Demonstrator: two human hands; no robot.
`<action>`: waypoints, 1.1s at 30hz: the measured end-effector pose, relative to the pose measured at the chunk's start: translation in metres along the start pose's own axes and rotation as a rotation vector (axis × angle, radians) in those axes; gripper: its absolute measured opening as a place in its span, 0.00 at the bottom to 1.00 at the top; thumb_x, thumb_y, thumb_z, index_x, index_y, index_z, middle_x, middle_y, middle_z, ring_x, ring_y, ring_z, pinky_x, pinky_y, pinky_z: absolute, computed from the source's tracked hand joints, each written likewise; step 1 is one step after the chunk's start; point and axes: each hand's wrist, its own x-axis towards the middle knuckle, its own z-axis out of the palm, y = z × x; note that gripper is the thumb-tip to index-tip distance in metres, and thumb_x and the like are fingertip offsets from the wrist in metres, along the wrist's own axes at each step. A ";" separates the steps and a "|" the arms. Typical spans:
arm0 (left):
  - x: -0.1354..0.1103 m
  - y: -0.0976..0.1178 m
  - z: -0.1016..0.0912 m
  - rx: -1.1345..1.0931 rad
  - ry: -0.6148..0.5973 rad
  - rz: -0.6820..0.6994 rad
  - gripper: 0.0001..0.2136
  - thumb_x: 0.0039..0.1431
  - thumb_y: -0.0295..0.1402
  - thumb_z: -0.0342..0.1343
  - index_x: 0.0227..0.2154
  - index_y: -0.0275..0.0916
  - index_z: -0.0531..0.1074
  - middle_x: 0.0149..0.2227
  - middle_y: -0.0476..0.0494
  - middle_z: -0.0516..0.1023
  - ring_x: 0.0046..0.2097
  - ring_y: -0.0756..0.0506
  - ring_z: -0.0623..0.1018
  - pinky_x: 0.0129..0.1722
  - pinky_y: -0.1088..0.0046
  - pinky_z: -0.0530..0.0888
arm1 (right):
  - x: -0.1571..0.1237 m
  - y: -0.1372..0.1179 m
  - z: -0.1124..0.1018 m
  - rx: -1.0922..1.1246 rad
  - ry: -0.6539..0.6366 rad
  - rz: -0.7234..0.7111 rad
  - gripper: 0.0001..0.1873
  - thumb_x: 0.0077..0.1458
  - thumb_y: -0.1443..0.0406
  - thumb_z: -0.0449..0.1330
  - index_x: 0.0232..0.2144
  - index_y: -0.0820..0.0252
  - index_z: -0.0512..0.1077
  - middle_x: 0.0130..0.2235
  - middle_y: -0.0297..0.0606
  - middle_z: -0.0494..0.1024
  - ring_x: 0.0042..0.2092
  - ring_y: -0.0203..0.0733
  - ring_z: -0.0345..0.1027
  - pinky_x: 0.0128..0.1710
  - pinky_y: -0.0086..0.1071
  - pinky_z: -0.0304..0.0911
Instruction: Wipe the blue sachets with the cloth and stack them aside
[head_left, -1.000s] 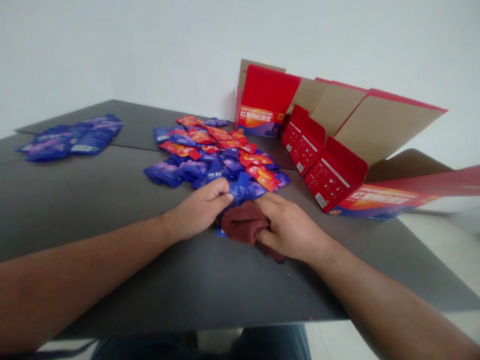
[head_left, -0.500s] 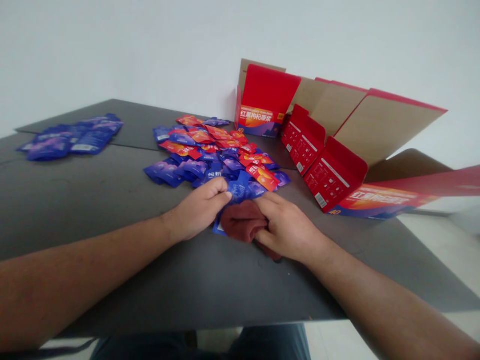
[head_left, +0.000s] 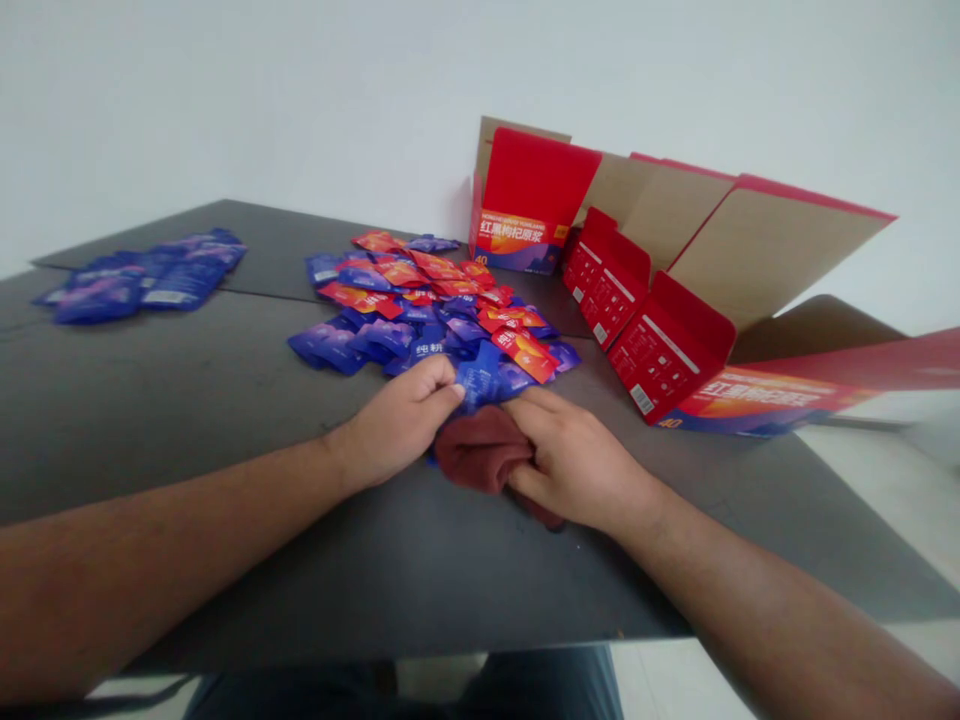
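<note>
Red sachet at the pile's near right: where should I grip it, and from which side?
I'd pinch the red sachet at its near-right end, coming from the right: it slants atop the pile, that end uncovered. The right hand is nearer but holds the brown cloth.

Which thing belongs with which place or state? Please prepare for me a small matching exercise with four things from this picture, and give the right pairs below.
Things:
1. Reddish-brown cloth
2. Pile of only blue-purple sachets
3. Mixed heap of red and blue sachets
4. Goji puree cartons

Places or states:
A. Mid-table, just beyond both hands
B. Standing with flaps open
C. Gripped in the right hand
D. On the left part of the table

Pairs: 1-C, 2-D, 3-A, 4-B
</note>
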 end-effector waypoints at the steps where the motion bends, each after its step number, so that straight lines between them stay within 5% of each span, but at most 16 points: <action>1: 0.000 0.000 0.000 -0.002 -0.001 0.000 0.11 0.67 0.37 0.51 0.29 0.41 0.64 0.30 0.51 0.66 0.35 0.47 0.66 0.35 0.68 0.65 | 0.000 0.001 0.000 -0.009 0.040 0.053 0.07 0.55 0.66 0.62 0.39 0.57 0.70 0.41 0.39 0.74 0.43 0.46 0.70 0.43 0.38 0.67; 7: -0.001 -0.002 0.001 -0.041 -0.003 -0.031 0.11 0.67 0.38 0.52 0.30 0.41 0.64 0.31 0.51 0.67 0.34 0.48 0.66 0.35 0.69 0.66 | 0.000 -0.001 0.000 0.047 -0.081 -0.100 0.09 0.55 0.68 0.61 0.41 0.56 0.71 0.42 0.38 0.75 0.46 0.45 0.70 0.45 0.36 0.66; 12: -0.001 -0.002 0.001 -0.057 -0.006 -0.049 0.11 0.67 0.39 0.52 0.30 0.41 0.63 0.29 0.52 0.64 0.32 0.48 0.64 0.32 0.70 0.64 | 0.000 0.003 -0.002 -0.002 0.048 0.073 0.07 0.54 0.67 0.61 0.38 0.58 0.69 0.40 0.39 0.74 0.42 0.45 0.69 0.42 0.37 0.66; 17: -0.001 -0.001 0.001 -0.053 -0.013 -0.038 0.11 0.67 0.38 0.53 0.30 0.41 0.64 0.30 0.51 0.66 0.33 0.47 0.66 0.34 0.69 0.65 | 0.000 0.001 -0.001 0.033 -0.080 -0.088 0.08 0.56 0.67 0.61 0.39 0.56 0.70 0.42 0.37 0.75 0.45 0.44 0.70 0.45 0.36 0.66; 22: -0.001 -0.002 0.001 -0.068 0.008 -0.040 0.11 0.67 0.38 0.53 0.29 0.41 0.63 0.28 0.51 0.64 0.32 0.47 0.64 0.32 0.70 0.64 | 0.003 0.004 -0.001 -0.015 0.057 0.092 0.07 0.54 0.68 0.61 0.37 0.56 0.68 0.40 0.38 0.74 0.42 0.44 0.69 0.42 0.36 0.66; 27: -0.001 -0.002 0.001 -0.066 -0.002 -0.039 0.11 0.66 0.38 0.53 0.30 0.41 0.64 0.30 0.51 0.66 0.33 0.47 0.66 0.33 0.70 0.65 | 0.001 0.001 -0.001 0.021 -0.078 -0.077 0.08 0.54 0.68 0.61 0.39 0.56 0.70 0.41 0.37 0.74 0.44 0.44 0.70 0.43 0.35 0.65; 33: -0.001 -0.004 0.002 -0.079 0.012 -0.046 0.11 0.67 0.38 0.53 0.29 0.41 0.64 0.29 0.52 0.64 0.32 0.48 0.64 0.33 0.70 0.64 | 0.002 0.002 -0.001 -0.011 0.025 0.064 0.08 0.55 0.67 0.61 0.39 0.57 0.69 0.41 0.39 0.75 0.43 0.45 0.69 0.43 0.37 0.66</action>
